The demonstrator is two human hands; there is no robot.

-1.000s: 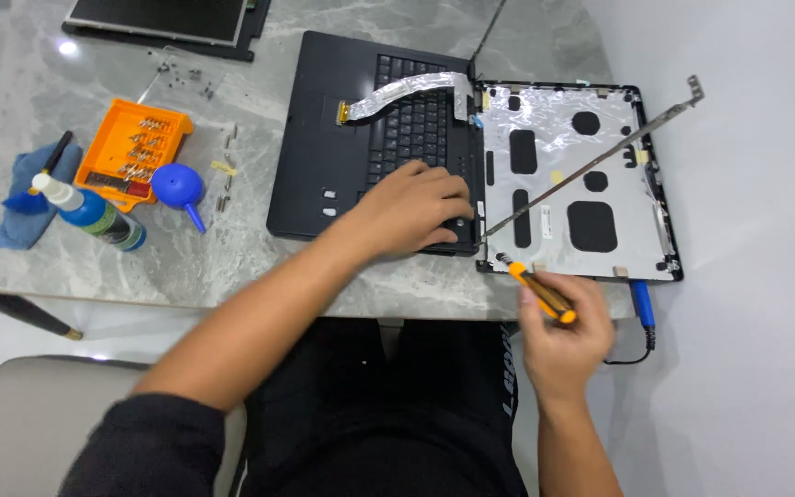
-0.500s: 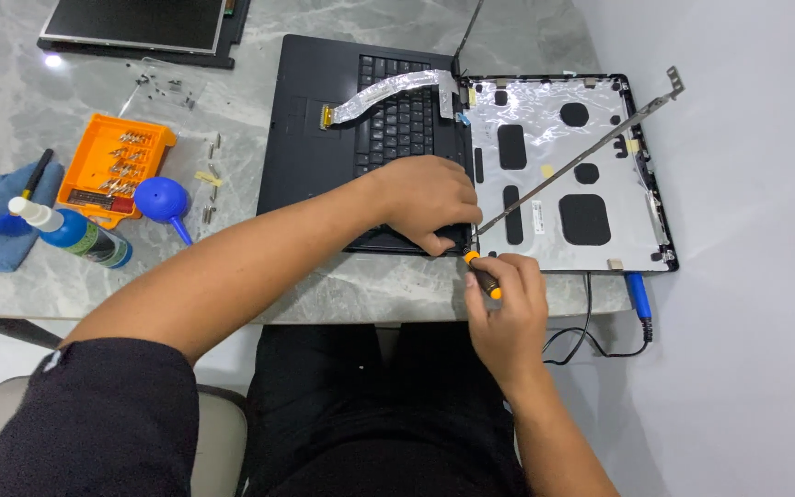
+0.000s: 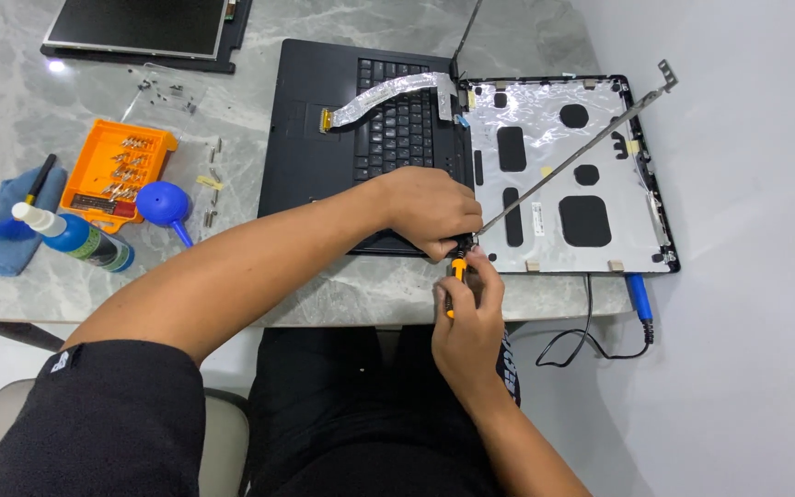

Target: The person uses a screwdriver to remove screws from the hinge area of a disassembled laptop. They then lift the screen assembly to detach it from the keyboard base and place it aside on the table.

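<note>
**benchwatcher:** Standing next to the grey marble-look worktop right now. Biggest thing on it is the black laptop base with its keyboard facing up, and flat beside it on the right lies the black display back cover with the silver foil lining. The screen is already out: a dark flat display panel sits apart at the far left corner. A silver ribbon cable lies loose across the keys. So I'd say teardown is well along.

**screwloose_99:** What's still attached then?

**benchwatcher:** The long thin grey metal hinge bracket lies diagonally across the cover, far end poking past the top right corner, near end down at the hinge corner where base and cover meet. That's where both hands are. The left hand is clenched down over that corner, touching the bracket's near end. The right hand is closed round a small orange-handled screwdriver, tip pointed at the same spot. Whether a screw is still in there I can't tell, the fingers hide it.

**screwloose_99:** Any screws out already?

**benchwatcher:** Several small loose screws lie on the worktop near an orange plastic bit tray, next to a blue rubber air blower, a blue spray bottle with a white cap and a blue cloth. My guess: hinge corner is what's left, cover and base still joined there.
</note>
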